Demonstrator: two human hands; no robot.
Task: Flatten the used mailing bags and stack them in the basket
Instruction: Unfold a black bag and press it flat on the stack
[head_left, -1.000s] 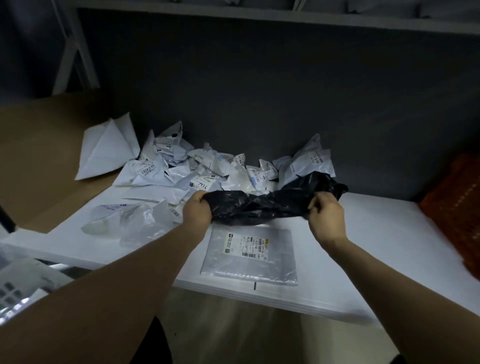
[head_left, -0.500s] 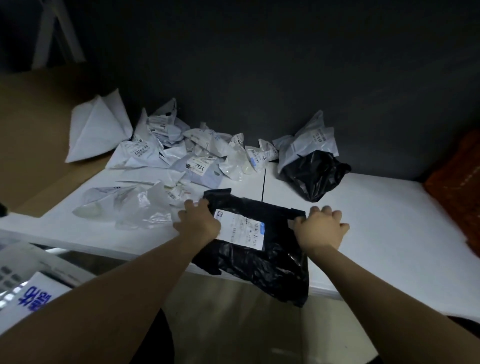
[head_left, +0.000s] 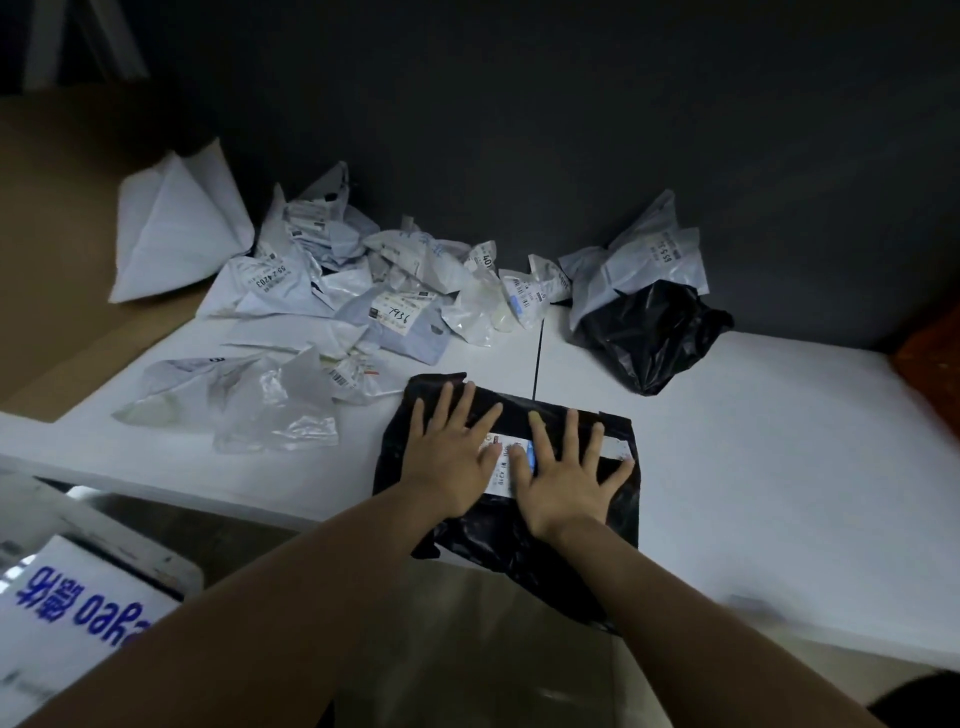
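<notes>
Two flat hands, left (head_left: 451, 462) and right (head_left: 563, 480), press the black mailing bag (head_left: 496, 543).

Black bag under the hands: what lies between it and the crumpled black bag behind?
Nothing; the head view shows only bare white table between the pressed bag and the crumpled bag.

**Black against white, with blue and orange-red accents**

A flattened black plastic mailing bag (head_left: 498, 543) is marked by a white paper label (head_left: 497, 480) printed in black, with a blue patch. White is seen on the smooth tabletop (head_left: 753, 441), and white and pale grey on the crumpled plastic mailers (head_left: 291, 280). Blue lettering is printed on a white flat bag (head_left: 67, 608). An orange-red object (head_left: 930, 348) is glimpsed.
</notes>
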